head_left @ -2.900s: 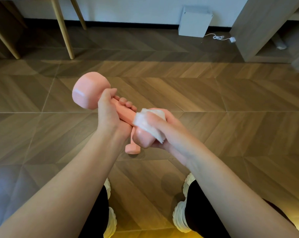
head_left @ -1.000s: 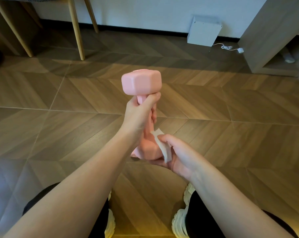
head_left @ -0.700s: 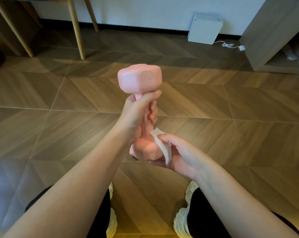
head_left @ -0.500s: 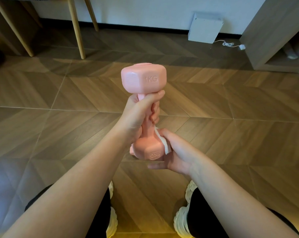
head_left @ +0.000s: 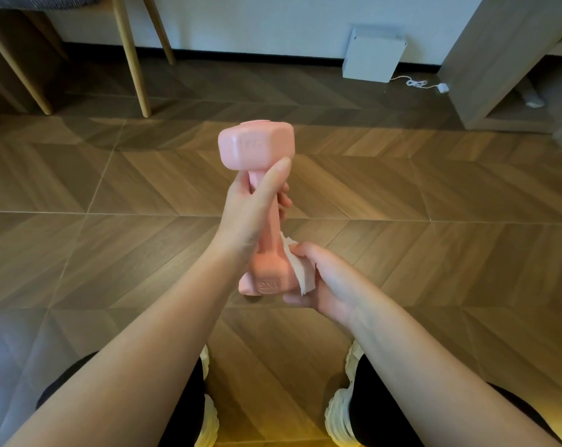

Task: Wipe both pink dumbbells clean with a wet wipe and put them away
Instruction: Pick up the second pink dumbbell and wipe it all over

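With left hand (head_left: 253, 214) wrapped round handle of upright pink hex-headed dumbbell (head_left: 256, 145) over wood-pattern floor (head_left: 434, 195), right hand (head_left: 328, 279) pinching crumpled white wet wipe (head_left: 300, 275) onto lower head, twist dumbbell against wipe to cover every face.

Dim, soft indoor light; wide-angle bending at edges; slight blur overall.

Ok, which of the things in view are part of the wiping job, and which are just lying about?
In the job: pink dumbbell, held upright; wet wipe, pressed to its lower head.
Lying about: white box by the wall; white cable beside it; wooden chair legs; shelf unit.
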{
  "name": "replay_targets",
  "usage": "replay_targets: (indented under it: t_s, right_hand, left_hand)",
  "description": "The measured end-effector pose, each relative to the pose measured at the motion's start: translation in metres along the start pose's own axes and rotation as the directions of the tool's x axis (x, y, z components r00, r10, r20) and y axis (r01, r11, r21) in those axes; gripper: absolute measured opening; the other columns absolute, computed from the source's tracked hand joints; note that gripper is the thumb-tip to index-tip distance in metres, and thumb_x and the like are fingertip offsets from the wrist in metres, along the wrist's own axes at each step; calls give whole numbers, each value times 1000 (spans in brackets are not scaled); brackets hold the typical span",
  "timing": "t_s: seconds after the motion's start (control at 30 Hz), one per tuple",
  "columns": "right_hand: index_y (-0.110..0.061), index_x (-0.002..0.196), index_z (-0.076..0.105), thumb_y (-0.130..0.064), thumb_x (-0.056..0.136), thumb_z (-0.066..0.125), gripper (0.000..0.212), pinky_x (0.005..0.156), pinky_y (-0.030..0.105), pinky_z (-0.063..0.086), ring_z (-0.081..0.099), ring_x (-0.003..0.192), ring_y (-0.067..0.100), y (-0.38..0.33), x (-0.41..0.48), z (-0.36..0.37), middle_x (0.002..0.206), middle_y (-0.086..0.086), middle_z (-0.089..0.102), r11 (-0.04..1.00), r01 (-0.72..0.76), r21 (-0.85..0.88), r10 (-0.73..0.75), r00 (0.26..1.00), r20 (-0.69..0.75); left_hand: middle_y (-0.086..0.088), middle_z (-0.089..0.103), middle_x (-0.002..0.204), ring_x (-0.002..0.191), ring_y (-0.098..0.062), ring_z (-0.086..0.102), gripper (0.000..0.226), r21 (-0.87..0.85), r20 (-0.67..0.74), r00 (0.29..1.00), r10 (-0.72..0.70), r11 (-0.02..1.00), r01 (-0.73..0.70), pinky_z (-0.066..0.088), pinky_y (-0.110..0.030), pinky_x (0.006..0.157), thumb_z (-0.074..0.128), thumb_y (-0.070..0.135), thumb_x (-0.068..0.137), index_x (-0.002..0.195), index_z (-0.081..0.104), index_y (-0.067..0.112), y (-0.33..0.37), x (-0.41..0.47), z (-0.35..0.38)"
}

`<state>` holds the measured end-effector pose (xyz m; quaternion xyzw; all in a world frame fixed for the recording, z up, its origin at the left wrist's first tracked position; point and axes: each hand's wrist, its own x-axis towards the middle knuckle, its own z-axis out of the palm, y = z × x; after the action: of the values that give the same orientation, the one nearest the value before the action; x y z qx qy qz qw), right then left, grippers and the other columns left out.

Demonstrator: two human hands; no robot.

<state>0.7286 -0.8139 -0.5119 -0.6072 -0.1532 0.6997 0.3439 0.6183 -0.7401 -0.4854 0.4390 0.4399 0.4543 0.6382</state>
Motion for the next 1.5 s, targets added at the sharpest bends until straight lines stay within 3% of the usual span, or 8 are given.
replay_targets:
  t_s: [0.2,0.43,0.63,0.73,0.83,1.03,1.3,1.5]
  right_hand:
    - [-16,111,62,-31,93,61,23,97,47,52,63,96,26,7,4,10,107,12,67,999,-38,-19,38,999,-11]
    - [-25,95,64,-34,93,52,15,86,40,42,53,90,21,1,5,-5,93,0,60,983,-42,-181,59,994,95]
    - [-29,92,62,-56,88,52,29,83,40,46,53,96,21,7,12,0,99,1,58,954,-124,-274,127,992,-9]
    - [-24,102,62,-43,94,47,26,78,39,42,56,89,20,1,8,-6,95,2,58,963,-79,-258,98,993,59]
    - [-18,124,61,-35,94,45,38,80,40,38,53,90,22,1,8,-13,97,3,59,979,-28,-202,47,995,91]
    - [-26,106,65,-43,92,53,26,105,49,44,55,95,22,9,18,0,105,3,62,982,-85,-169,67,992,-109]
    - [-22,113,61,-33,96,48,24,107,52,37,53,97,25,-1,7,-11,104,4,59,967,-46,-249,89,982,164]
    - [-28,120,62,-56,92,48,42,87,37,51,62,93,17,10,18,4,107,-4,68,922,-37,-386,19,999,-51]
  left_hand:
    - [3,47,62,50,-11,40,56,-15,-128,990,-58,998,56,36,-26,50,51,66,77,83,54,10,2,-7,5]
    - [-1,42,59,49,-14,34,71,-93,42,995,-92,991,95,29,-28,49,43,82,64,73,52,12,5,-4,-3]
    - [-5,37,58,48,-17,28,63,-134,240,968,-73,985,108,21,-35,53,27,71,83,70,48,13,1,-8,4]
    - [-4,41,60,48,-16,33,65,-131,288,955,-65,986,107,26,-32,53,26,72,84,70,54,15,3,-5,1]
    - [-6,50,66,53,-17,45,72,-78,246,968,-44,995,65,40,-29,53,25,74,82,76,54,9,4,0,-2]
    - [-3,52,77,64,-14,50,84,117,39,995,-95,989,90,44,-28,59,39,86,60,101,54,14,0,-3,5]
    - [-7,47,57,46,-18,39,85,-78,144,986,-80,993,92,32,-29,49,6,75,91,72,53,6,12,-7,0]
    - [-8,42,54,46,-22,32,87,-186,183,976,-114,971,148,27,-32,50,6,77,89,65,52,7,9,-8,2]
